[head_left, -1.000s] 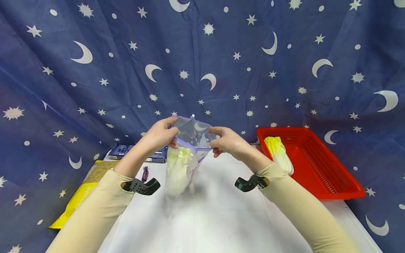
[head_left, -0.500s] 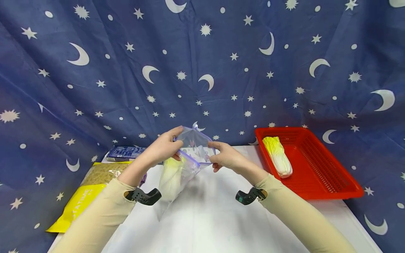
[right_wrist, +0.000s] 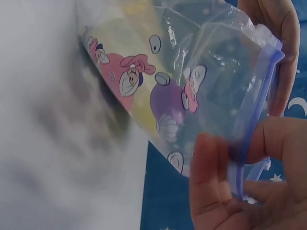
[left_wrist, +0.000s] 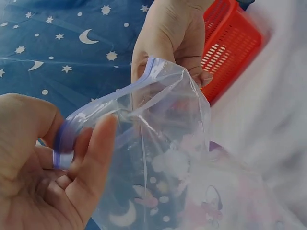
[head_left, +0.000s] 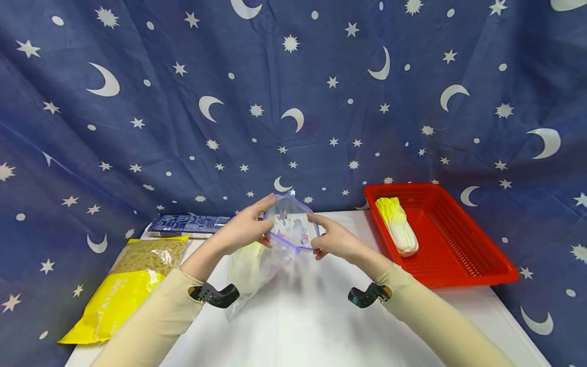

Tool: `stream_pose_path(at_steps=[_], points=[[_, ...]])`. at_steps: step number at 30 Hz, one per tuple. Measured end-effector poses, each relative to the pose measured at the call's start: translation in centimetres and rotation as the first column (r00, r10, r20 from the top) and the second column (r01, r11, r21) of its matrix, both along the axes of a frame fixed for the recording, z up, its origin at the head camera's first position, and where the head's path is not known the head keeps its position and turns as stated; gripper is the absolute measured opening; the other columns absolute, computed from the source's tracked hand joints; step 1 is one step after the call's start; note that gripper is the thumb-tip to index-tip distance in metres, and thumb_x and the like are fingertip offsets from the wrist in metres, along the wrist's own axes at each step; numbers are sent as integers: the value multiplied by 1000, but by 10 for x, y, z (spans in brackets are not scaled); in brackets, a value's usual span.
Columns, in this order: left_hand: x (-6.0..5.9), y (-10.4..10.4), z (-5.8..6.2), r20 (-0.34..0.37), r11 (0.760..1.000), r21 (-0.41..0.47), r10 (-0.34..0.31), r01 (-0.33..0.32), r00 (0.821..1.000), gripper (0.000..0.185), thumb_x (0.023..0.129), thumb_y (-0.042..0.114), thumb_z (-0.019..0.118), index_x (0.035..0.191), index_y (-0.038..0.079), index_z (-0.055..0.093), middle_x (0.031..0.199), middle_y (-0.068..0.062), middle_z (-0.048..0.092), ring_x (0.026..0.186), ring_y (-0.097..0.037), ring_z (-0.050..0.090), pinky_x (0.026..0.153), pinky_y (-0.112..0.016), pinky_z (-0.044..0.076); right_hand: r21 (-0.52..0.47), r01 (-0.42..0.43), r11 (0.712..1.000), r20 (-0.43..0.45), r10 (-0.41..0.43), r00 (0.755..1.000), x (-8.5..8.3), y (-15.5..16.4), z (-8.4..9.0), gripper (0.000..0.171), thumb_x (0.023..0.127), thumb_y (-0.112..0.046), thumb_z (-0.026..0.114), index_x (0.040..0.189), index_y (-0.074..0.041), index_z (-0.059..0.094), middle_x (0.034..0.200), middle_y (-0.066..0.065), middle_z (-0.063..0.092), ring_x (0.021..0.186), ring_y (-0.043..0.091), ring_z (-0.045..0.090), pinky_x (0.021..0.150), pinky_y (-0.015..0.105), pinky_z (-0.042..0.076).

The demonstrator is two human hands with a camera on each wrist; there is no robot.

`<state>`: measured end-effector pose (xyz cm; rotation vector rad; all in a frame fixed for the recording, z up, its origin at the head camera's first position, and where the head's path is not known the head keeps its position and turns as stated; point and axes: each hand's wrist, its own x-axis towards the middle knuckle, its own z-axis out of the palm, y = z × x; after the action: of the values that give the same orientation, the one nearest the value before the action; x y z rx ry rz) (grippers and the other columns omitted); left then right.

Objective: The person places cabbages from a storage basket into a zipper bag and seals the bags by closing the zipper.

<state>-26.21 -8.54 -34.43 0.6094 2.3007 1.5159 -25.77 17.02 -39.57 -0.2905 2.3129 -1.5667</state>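
A: Where was the clear zip-top plastic bag printed with cartoon figures (head_left: 275, 244), and what held it?

B: It hung above the white table (head_left: 321, 316), near its middle, tilted down toward the person's left; the left hand (head_left: 243, 229) pinched one end of the blue zip strip between thumb and curled fingers (left_wrist: 91, 158), and the right hand (head_left: 337, 239) pinched the other end the same way; neither hand was spread wide; both were closed narrowly on the rim.

A: And inside?

B: A pale yellow-green cabbage (head_left: 249, 260) lay in the lower part of the bag; a second pale cabbage (head_left: 397, 226) lay apart in the red perforated plastic basket (head_left: 458, 255) at the right.

A: How would the sealing have been done well?

B: I judged the mouth was not yet pressed together, since the left wrist view showed the two lips gaping; the strip wanted pulling taut between the two pinches so that the tracks lined up; then one thumb and finger could run along it from end to end; the weight of the cabbage dragged the film, so resting the bottom on the table would probably have helped; trapped air could have been pushed out first.

A: Anything nearby to mind?

B: A yellow plastic packet of grain (head_left: 124, 290) and a flat dark blue box (head_left: 188, 225) lay at the left, well apart from the bag.
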Motion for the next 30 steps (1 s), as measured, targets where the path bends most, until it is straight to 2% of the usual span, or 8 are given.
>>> stream_pose_path(at_steps=[3, 7, 13, 18, 25, 27, 30], points=[[2, 2, -4, 5, 1000, -12, -26, 26, 1000, 75, 91, 1, 49, 162, 4, 24, 171, 3, 9, 64, -21, 62, 69, -38, 63, 14, -9, 1000, -12, 9, 1000, 0, 3, -5, 87, 84, 2, 65, 162, -14, 31, 143, 18, 47, 84, 34, 61, 69, 39, 63], [3, 5, -7, 23, 998, 0, -63, 63, 998, 77, 91, 2, 50, 162, 3, 22, 170, -2, 13, 63, -22, 63, 70, -38, 63, 34, 12, 999, -13, -12, 1000, 2, 4, -9, 92, 81, 2, 67, 163, -14, 28, 130, 19, 51, 86, 34, 61, 69, 38, 63], [4, 5, -12, 120, 997, 61, -58, 51, 991, 80, 91, 0, 51, 164, 9, 21, 165, -9, 26, 71, -21, 63, 74, -39, 63, 5, 23, 1000, 19, -23, 1000, 2, 5, -16, 94, 82, 4, 67, 164, -12, 23, 120, 19, 54, 86, 32, 63, 72, 39, 63], [4, 4, -23, 170, 989, 134, -86, 64, 982, 86, 88, -4, 54, 164, 8, 17, 164, -8, 24, 77, -20, 62, 79, -39, 63, 7, 1, 1000, 4, -1, 1000, 3, 9, -22, 96, 81, 3, 68, 164, -11, 21, 129, 21, 51, 84, 35, 63, 72, 38, 63], [8, 9, -45, 157, 977, 188, -131, 100, 979, 87, 88, -3, 56, 165, 9, 17, 169, -7, 11, 89, -23, 66, 79, -41, 63, 98, 34, 995, 7, -35, 999, 4, 13, -28, 98, 79, 4, 68, 164, -9, 21, 153, 17, 37, 79, 35, 62, 66, 38, 63], [8, 12, -50, 162, 974, 202, -136, 102, 977, 87, 88, -4, 55, 165, 9, 17, 171, -6, 5, 91, -23, 65, 78, -40, 63, 103, 47, 994, 18, -50, 999, 5, 13, -29, 98, 79, 6, 68, 164, -8, 22, 153, 18, 37, 76, 32, 62, 65, 38, 63], [9, 15, -56, 181, 967, 238, -139, 93, 974, 88, 88, -6, 55, 165, 9, 15, 170, -6, 6, 91, -24, 65, 77, -38, 63, 98, 60, 993, 33, -63, 997, 6, 14, -31, 97, 79, 9, 68, 164, -7, 22, 153, 19, 37, 72, 29, 64, 66, 37, 63]])
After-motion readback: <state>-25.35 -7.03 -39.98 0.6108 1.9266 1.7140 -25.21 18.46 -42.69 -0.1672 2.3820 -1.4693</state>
